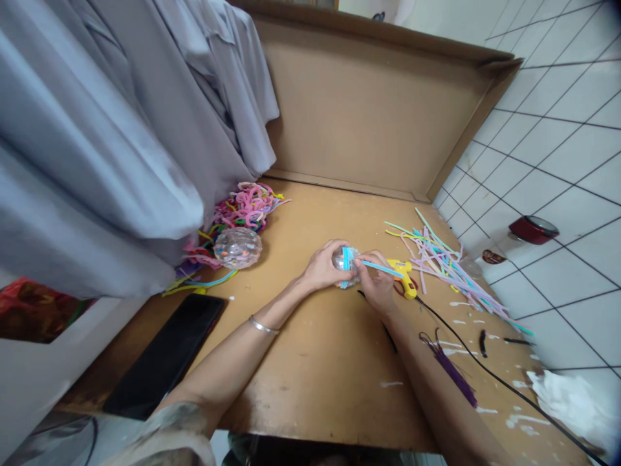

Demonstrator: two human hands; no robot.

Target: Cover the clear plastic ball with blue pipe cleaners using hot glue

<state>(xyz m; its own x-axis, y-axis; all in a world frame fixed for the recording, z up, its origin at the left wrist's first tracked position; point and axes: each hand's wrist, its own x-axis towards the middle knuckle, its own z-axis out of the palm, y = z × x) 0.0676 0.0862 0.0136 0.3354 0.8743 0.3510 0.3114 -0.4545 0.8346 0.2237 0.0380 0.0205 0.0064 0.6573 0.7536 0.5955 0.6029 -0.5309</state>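
Near the middle of the table, my left hand (324, 266) is closed around the side of a small clear ball (338, 261). A light-blue band runs across the ball's face. My right hand (377, 286) pinches a light-blue pipe cleaner (385, 268) against the ball, and its free end sticks out to the right. My fingers hide part of the ball. Just beyond my right hand lies a yellow glue gun (409, 286), its nozzle partly hidden.
Left are a larger clear ball (237, 248), curled pipe cleaners (247, 210), a black phone (167, 356) and grey cloth (145, 129). Right lie straight pipe cleaners (441, 259), a purple tassel (456, 375), a red-lidded jar (533, 230) and the gun's cord (478, 362). Cardboard (378, 110) stands behind.
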